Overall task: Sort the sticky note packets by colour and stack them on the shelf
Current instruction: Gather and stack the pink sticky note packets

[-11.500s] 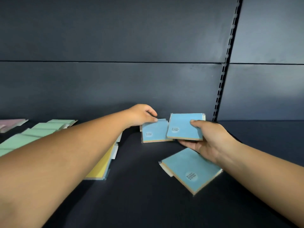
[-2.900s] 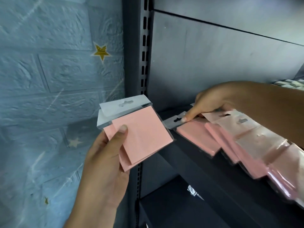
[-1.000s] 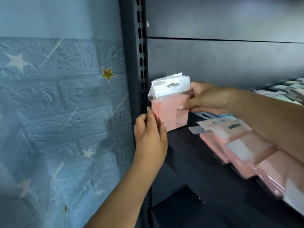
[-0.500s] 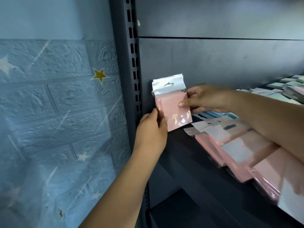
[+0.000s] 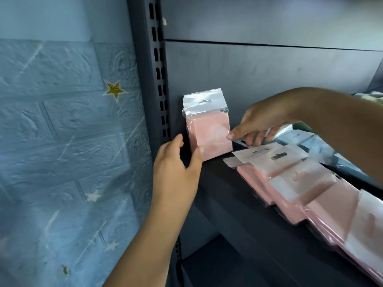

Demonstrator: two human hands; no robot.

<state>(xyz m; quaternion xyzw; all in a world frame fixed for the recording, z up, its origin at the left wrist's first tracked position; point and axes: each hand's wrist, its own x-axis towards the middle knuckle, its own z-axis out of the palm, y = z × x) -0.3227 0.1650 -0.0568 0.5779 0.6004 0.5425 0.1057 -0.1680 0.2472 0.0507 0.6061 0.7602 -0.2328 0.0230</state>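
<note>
A small stack of pink sticky note packets (image 5: 211,139) in clear sleeves stands upright at the far left end of the dark shelf (image 5: 234,201), leaning on the back panel. My left hand (image 5: 176,168) cups its lower left corner; the thumb touches the front and the fingers sit just left of it. My right hand (image 5: 263,123) reaches in from the right, one fingertip on the stack's right edge, the other fingers resting on a clear packet header behind. A row of overlapping pink packets (image 5: 290,177) lies flat along the shelf's front.
The slotted shelf upright (image 5: 153,79) stands right beside the stack on the left. Pale blue packets (image 5: 315,141) lie behind the pink row. A blue brick-pattern wall with stars (image 5: 62,121) is to the left, and a lower shelf (image 5: 217,266) sits below.
The pink stack has come down from the air and now stands on the shelf by the upright. My right hand has slid from gripping its side to touching its edge.
</note>
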